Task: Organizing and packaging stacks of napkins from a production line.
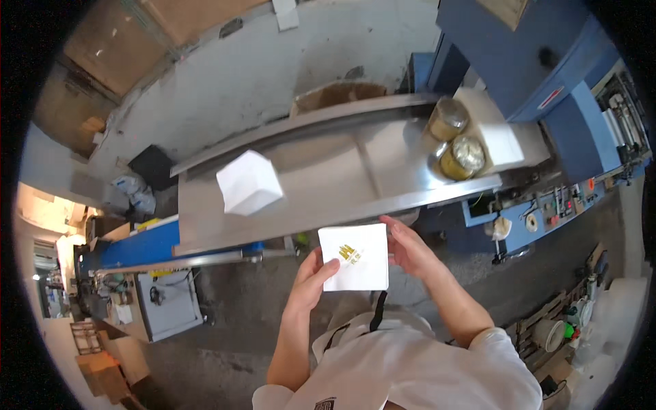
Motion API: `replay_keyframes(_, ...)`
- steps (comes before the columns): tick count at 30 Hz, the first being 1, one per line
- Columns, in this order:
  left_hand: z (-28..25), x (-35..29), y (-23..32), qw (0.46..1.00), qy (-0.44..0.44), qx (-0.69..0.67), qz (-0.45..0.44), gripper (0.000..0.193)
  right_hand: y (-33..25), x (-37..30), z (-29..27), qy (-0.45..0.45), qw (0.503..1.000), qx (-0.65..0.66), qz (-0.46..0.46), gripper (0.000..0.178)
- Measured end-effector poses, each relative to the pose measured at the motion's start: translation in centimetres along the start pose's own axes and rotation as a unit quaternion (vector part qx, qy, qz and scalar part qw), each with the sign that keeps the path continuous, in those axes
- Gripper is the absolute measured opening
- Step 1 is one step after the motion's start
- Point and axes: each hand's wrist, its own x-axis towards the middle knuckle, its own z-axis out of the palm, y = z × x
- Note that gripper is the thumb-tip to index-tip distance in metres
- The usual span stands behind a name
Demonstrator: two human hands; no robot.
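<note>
A square white stack of what look like paper napkins (365,263), with a gold printed mark on top, is held level in front of my body. My left hand (313,280) grips its left side, thumb on the top face and fingers underneath. At the right edge is my right hand (412,251), its fingers stretched out and close to or touching the stack; some fingertips are partly hidden. Beyond my hands, another white stack (250,183) sits on the left part of a metal table (321,174).
Two jar-like containers with yellowish contents (463,158) stand near the table's right end, beside a white block-shaped stack (495,133). Blue machinery (512,61) rises at the right. A blue conveyor belt (140,244) runs off left. A cardboard box (338,94) sits behind the table.
</note>
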Motion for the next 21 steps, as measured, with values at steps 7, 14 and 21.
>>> replay_keyframes(7,-3.3,-6.3,-2.3,0.998,0.059,-0.016,0.009,0.052,5.6,0.1,2.3,0.03,0.999,0.044,-0.005,0.06)
replay_keyframes(14,-9.7,-11.3,-1.7,0.996,0.059,0.024,0.063,0.061,11.1,-1.1,9.2,-0.051,0.996,-0.077,0.015,0.09)
replay_keyframes(21,-22.9,-19.8,0.9,0.99,0.109,-0.006,0.094,0.061,17.4,2.2,25.5,-0.041,0.986,-0.163,0.017,0.087)
